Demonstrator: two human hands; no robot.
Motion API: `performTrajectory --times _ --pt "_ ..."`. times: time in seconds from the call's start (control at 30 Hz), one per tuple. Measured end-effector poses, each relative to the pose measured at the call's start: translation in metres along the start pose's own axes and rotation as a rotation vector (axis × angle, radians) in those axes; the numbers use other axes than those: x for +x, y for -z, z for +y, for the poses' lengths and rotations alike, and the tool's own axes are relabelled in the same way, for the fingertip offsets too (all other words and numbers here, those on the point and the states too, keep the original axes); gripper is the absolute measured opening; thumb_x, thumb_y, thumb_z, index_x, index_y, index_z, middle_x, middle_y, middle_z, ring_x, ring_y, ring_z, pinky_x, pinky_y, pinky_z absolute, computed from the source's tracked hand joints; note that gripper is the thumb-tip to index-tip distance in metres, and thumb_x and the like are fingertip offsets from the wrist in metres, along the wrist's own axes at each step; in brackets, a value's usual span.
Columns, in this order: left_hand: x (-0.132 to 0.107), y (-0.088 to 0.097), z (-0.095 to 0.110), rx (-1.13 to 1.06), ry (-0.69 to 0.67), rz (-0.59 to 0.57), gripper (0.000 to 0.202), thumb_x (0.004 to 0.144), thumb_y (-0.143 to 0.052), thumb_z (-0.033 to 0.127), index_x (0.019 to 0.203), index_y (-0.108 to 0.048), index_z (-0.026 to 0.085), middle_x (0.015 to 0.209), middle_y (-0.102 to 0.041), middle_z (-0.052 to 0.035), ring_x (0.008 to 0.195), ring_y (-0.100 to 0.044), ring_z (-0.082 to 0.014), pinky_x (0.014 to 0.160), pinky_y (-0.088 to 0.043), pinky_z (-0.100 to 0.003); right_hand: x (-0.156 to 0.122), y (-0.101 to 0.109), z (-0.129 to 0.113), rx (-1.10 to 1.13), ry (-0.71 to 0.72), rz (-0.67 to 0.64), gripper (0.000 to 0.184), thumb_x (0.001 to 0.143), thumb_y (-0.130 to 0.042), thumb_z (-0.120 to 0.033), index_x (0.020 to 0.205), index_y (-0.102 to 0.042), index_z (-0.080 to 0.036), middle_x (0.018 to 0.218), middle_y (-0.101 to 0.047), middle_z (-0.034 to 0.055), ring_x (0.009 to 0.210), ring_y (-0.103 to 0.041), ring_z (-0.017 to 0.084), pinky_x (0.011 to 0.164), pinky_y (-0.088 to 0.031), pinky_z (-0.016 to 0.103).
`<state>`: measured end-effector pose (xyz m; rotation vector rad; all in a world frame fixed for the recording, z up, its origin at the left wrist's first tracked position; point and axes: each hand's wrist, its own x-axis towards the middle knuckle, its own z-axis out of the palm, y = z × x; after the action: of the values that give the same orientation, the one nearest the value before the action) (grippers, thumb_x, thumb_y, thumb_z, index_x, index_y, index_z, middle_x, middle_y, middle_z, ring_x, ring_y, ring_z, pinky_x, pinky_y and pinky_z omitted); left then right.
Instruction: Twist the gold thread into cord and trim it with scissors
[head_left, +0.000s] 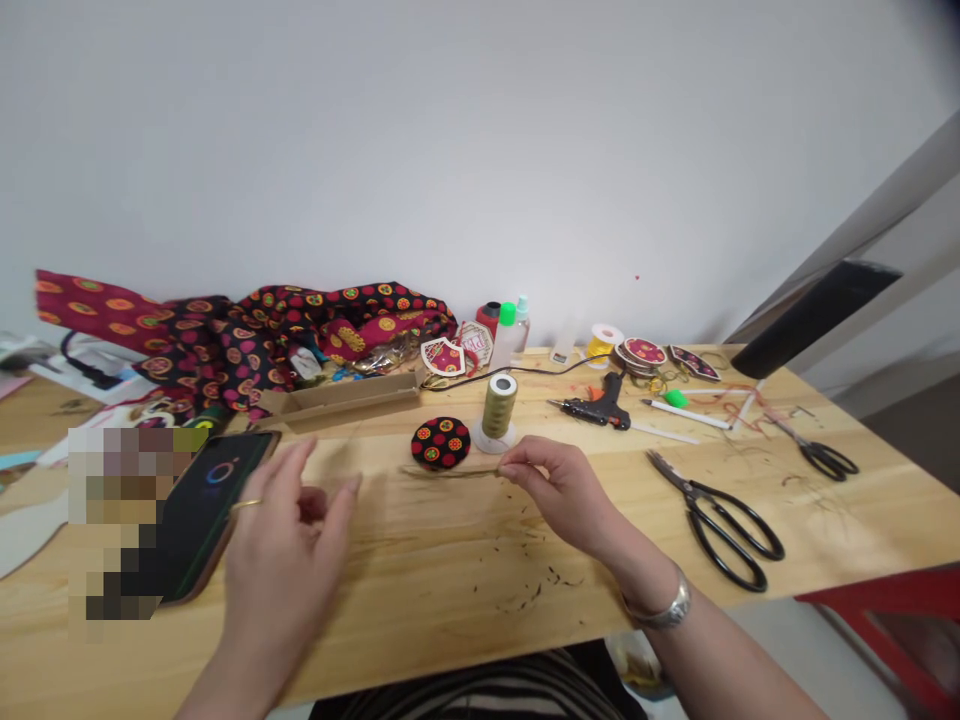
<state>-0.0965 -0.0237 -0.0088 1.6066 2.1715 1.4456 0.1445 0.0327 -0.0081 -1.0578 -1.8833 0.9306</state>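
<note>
My right hand (551, 490) pinches the end of a thin olive thread bundle (457, 472), which stretches leftward above the tabletop. Just behind that thread lies a round fabric-covered disc (441, 443), black with red and orange patterns. An olive thread spool (497, 412) stands upright beyond my right fingertips. My left hand (289, 530) is raised with thumb and fingers apart, nothing between them. To its left a smartphone (214, 500) lies on the table, partly covered by the hand.
Black-handled scissors (712, 520) lie right of my right hand, with smaller scissors (821, 455) beyond. A glue gun (600, 408) rests behind the spool. A cardboard box (352, 400) and patterned fabric (247, 340) sit along the wall. Thread scraps dot the wooden table (420, 600).
</note>
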Motion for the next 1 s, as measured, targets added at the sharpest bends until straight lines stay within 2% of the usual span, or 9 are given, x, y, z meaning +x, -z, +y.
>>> performTrajectory --times 0.07,0.1,0.17,0.27,0.33,0.43,0.6,0.77,1.0 --pt "-0.003 0.003 0.006 0.173 -0.275 0.112 0.035 0.076 -0.063 0.025 0.11 -0.063 0.018 0.118 -0.056 -0.0114 0.08 -0.058 -0.0215 0.085 -0.045 -0.042 -0.001 -0.001 -0.001 -0.025 0.009 -0.028 0.012 0.084 -0.058 -0.017 0.073 -0.064 -0.017 0.071 -0.062 0.0008 0.066 -0.055 0.012 0.065 -0.042 0.023" --pt "-0.005 0.002 0.011 0.155 -0.366 0.107 0.03 0.078 -0.061 0.022 0.107 -0.064 0.019 0.119 -0.057 -0.0105 0.086 -0.058 -0.0226 0.088 -0.044 -0.042 -0.001 -0.002 -0.003 -0.038 0.015 -0.045 0.013 0.084 -0.057 -0.017 0.073 -0.065 -0.017 0.071 -0.062 0.0009 0.067 -0.055 0.012 0.064 -0.042 0.023" --pt "-0.011 -0.004 0.022 0.005 -0.469 -0.043 0.025 0.082 -0.055 0.015 0.104 -0.065 0.022 0.112 -0.061 -0.0072 0.097 -0.059 -0.0231 0.089 -0.045 -0.039 -0.003 -0.004 -0.006 -0.059 0.021 -0.075 0.014 0.085 -0.056 -0.016 0.075 -0.065 -0.017 0.072 -0.062 0.001 0.068 -0.056 0.012 0.065 -0.042 0.023" --pt "-0.02 -0.021 0.039 -0.193 -0.476 -0.381 0.031 0.085 -0.05 0.015 0.115 -0.058 0.022 0.122 -0.059 -0.0074 0.112 -0.054 -0.0219 0.096 -0.043 -0.036 -0.005 -0.006 -0.01 -0.071 0.017 -0.102 0.015 0.086 -0.055 -0.015 0.077 -0.066 -0.017 0.074 -0.063 0.0011 0.069 -0.056 0.012 0.066 -0.042 0.023" --pt "-0.023 -0.034 0.045 -0.238 -0.469 -0.505 0.038 0.085 -0.052 0.018 0.123 -0.051 0.019 0.126 -0.058 -0.0099 0.116 -0.053 -0.0218 0.097 -0.043 -0.036 -0.007 -0.007 -0.012 -0.06 0.021 -0.118 0.015 0.086 -0.054 -0.013 0.077 -0.066 -0.017 0.076 -0.064 0.0012 0.071 -0.057 0.012 0.068 -0.043 0.023" --pt "-0.025 -0.047 0.044 -0.25 -0.459 -0.602 0.038 0.087 -0.05 0.018 0.125 -0.05 0.017 0.122 -0.062 -0.0106 0.11 -0.058 -0.0203 0.093 -0.047 -0.034 -0.009 -0.006 -0.013 -0.037 0.037 -0.14 0.016 0.086 -0.053 -0.011 0.078 -0.066 -0.017 0.079 -0.066 0.0015 0.074 -0.059 0.012 0.07 -0.044 0.022" --pt "-0.028 -0.053 0.036 -0.232 -0.53 -0.567 0.03 0.088 -0.046 0.012 0.116 -0.057 0.014 0.108 -0.069 -0.0109 0.095 -0.065 -0.0178 0.081 -0.051 -0.028 -0.009 -0.004 -0.013 -0.048 0.041 -0.173 0.017 0.087 -0.052 -0.011 0.083 -0.068 -0.018 0.078 -0.067 0.0009 0.074 -0.06 0.011 0.069 -0.044 0.021" --pt "-0.029 -0.052 0.035 -0.174 -0.634 -0.512 0.027 0.088 -0.045 0.011 0.11 -0.06 0.013 0.099 -0.071 -0.0118 0.09 -0.066 -0.0194 0.076 -0.052 -0.028 -0.006 -0.003 -0.013 -0.143 0.049 -0.228 0.018 0.088 -0.051 -0.013 0.085 -0.068 -0.02 0.078 -0.067 0.0002 0.073 -0.06 0.012 0.068 -0.043 0.022" --pt "-0.031 -0.051 0.031 -0.102 -0.521 -0.548 0.024 0.086 -0.048 0.013 0.099 -0.068 0.02 0.081 -0.072 -0.0052 0.071 -0.065 -0.018 0.065 -0.049 -0.027 -0.005 0.002 -0.009 -0.294 0.011 -0.241 0.018 0.09 -0.05 -0.02 0.083 -0.066 -0.017 0.081 -0.068 0.0034 0.075 -0.06 0.015 0.069 -0.044 0.025"
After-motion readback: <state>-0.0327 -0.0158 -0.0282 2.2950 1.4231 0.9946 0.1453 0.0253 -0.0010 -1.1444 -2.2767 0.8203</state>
